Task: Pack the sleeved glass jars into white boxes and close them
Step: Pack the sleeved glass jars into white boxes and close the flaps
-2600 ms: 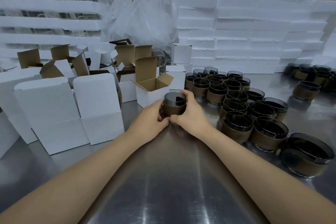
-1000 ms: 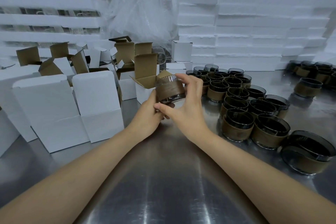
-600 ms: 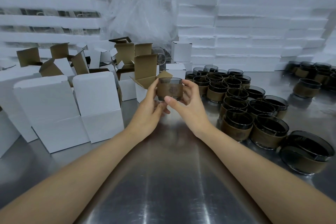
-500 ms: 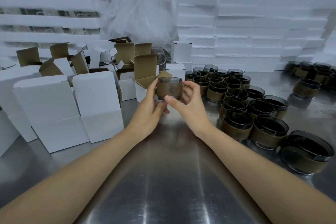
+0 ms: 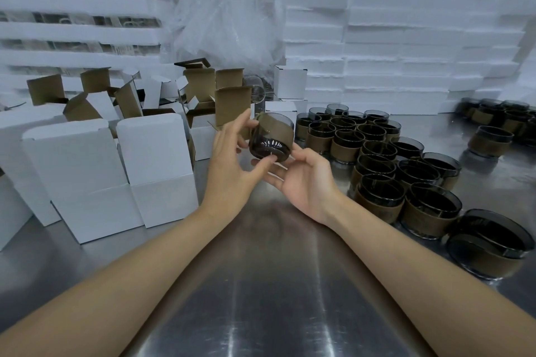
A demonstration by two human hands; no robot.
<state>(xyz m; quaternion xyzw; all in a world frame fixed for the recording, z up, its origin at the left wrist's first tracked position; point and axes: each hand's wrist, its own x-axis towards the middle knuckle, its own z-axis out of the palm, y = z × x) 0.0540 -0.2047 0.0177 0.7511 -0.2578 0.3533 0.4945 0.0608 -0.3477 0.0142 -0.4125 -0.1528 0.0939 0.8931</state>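
Both hands are up off the table with one sleeved jar (image 5: 271,139) tipped on its side between them. Left hand (image 5: 232,165) pinches it with thumb and fingers, right hand (image 5: 304,180) cradles it from below, fingers curled. Open white box (image 5: 229,122) sits just behind the left hand.

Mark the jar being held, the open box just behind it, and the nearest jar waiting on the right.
held jar (image 5: 271,139), head view, on its brown sleeve and dark base.
open box (image 5: 232,106), head view, on its raised brown flap.
nearest waiting jar (image 5: 487,249), head view, on its glass side wall.
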